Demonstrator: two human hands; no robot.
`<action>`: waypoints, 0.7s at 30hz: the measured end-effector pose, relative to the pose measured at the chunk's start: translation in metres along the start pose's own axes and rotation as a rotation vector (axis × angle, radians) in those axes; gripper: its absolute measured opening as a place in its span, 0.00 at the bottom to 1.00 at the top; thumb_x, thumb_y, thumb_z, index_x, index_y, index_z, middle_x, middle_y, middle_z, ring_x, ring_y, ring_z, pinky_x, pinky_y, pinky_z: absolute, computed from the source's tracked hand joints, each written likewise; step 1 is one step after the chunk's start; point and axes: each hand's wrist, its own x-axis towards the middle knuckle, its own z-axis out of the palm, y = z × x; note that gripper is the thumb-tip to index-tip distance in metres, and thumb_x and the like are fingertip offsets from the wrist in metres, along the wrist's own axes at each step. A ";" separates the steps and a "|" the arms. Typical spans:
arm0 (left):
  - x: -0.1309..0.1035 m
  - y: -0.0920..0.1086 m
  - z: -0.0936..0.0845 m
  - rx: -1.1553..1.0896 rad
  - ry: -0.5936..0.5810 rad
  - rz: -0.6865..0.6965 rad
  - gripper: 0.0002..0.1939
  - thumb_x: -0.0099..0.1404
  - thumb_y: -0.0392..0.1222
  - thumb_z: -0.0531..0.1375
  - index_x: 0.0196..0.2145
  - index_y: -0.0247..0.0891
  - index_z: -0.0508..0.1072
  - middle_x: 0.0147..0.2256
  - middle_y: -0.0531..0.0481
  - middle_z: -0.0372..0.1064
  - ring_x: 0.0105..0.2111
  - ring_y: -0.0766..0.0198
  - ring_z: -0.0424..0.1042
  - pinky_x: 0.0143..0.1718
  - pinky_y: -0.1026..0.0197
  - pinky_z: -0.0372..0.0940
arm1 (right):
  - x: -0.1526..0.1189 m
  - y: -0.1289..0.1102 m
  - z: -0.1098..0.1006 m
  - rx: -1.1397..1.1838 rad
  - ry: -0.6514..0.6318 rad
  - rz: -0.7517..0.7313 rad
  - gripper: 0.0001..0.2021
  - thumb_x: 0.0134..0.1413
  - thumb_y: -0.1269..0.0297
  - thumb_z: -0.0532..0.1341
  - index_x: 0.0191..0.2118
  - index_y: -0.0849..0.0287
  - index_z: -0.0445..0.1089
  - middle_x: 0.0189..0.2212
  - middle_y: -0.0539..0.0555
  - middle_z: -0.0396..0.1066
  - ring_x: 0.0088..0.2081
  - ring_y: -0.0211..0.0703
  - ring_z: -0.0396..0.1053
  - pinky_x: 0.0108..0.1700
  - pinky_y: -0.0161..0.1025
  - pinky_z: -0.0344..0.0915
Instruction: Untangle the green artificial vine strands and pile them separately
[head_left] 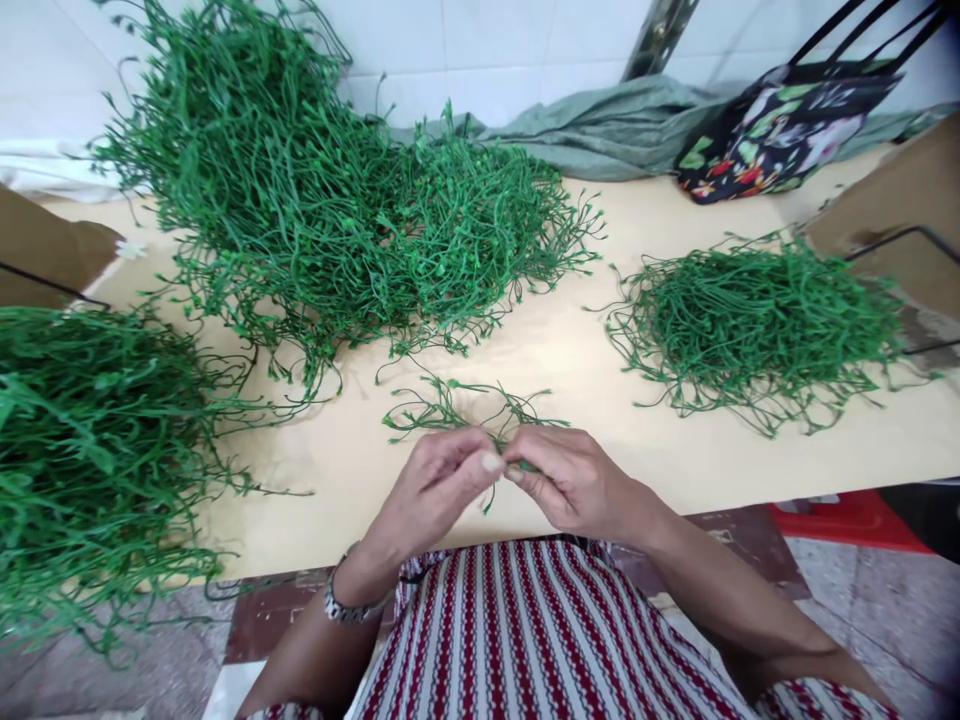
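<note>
Near the table's front edge, my left hand (442,487) and my right hand (571,478) meet with fingertips almost touching. Both pinch a small bunch of thin green plastic stems (442,405), whose branching tips fan out on the table behind the fingers. One stem end hangs down below the fingertips. The fingers of each hand are closed, and they hide the part of the stems between them. A metal watch band circles my left wrist.
A tall heap of green stems (300,190) spreads across the back left. Other piles lie at the left (90,430) and right (757,325) of the table (540,350). Behind are a grey-green cloth (600,130) and a floral bag (780,135). Cardboard (900,210) stands at the right.
</note>
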 end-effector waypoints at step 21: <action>-0.009 -0.005 0.021 -0.918 -0.154 -0.032 0.16 0.57 0.42 0.58 0.17 0.34 0.60 0.14 0.58 0.48 0.12 0.75 0.46 0.11 0.71 0.48 | -0.008 0.002 0.004 1.151 -0.175 0.147 0.14 0.60 0.59 0.52 0.27 0.62 0.62 0.20 0.47 0.57 0.22 0.29 0.55 0.25 0.30 0.54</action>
